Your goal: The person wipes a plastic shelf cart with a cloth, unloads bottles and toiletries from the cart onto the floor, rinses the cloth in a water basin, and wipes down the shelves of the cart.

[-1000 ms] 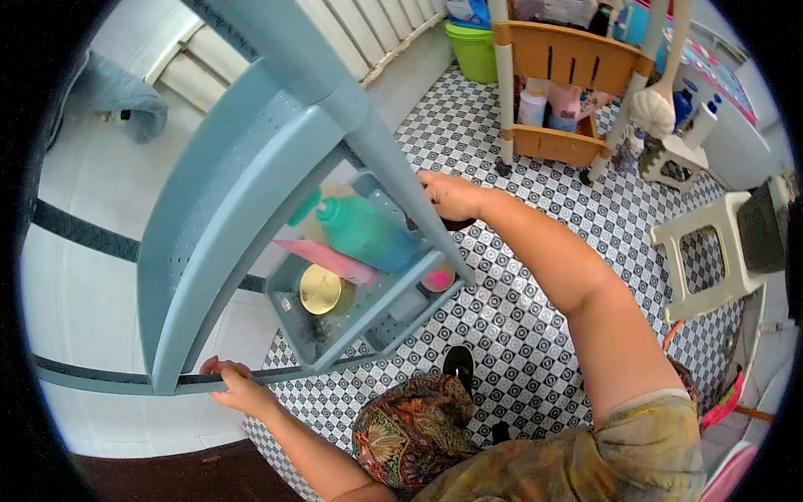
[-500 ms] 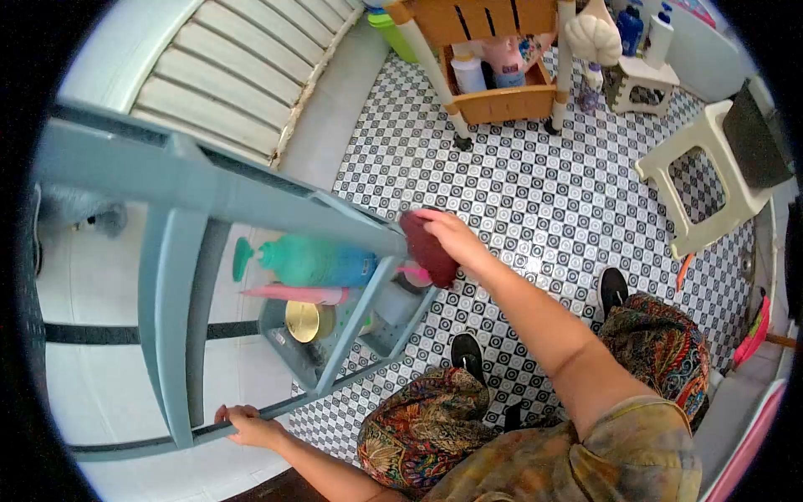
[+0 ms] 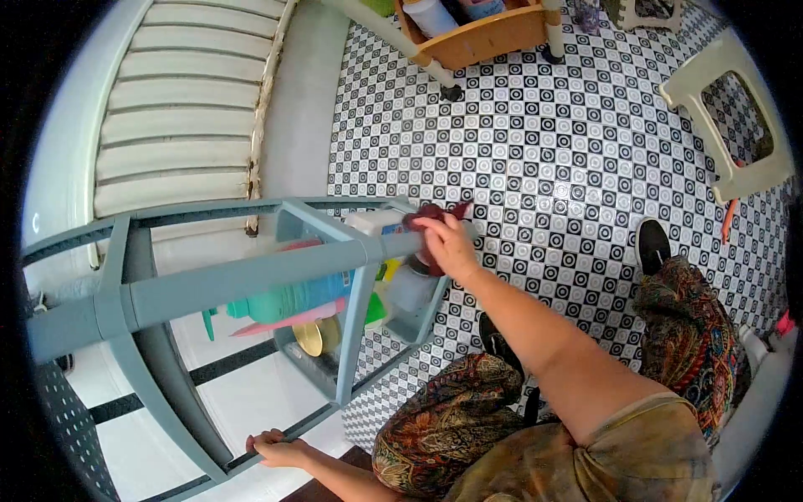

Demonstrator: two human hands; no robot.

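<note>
A grey-blue plastic shelf rack (image 3: 242,278) leans across the left side, tilted in view. My left hand (image 3: 278,450) is closed around its lower rail, near a corner joint. My right hand (image 3: 452,248) presses a dark red cloth (image 3: 428,219) around the end of the rack's upper post; part of the cloth is hidden behind my fingers. Inside the rack lie a teal and blue pump bottle (image 3: 280,303), a pink tube (image 3: 288,320) and a tin with a gold lid (image 3: 309,339). A white container (image 3: 372,222) shows behind the post near the cloth.
An orange-brown wheeled cart (image 3: 481,42) holding bottles stands at the back. To the right is a beige stool (image 3: 728,109), with an orange strip (image 3: 728,222) beneath it. A white radiator (image 3: 184,109) lines the left wall. My shoe (image 3: 652,245) rests on the patterned floor (image 3: 560,159).
My view has shifted, and the rack now appears at a flatter angle. My right hand and the cloth have moved onto the post's end. My left hand still grips the lower rail.
</note>
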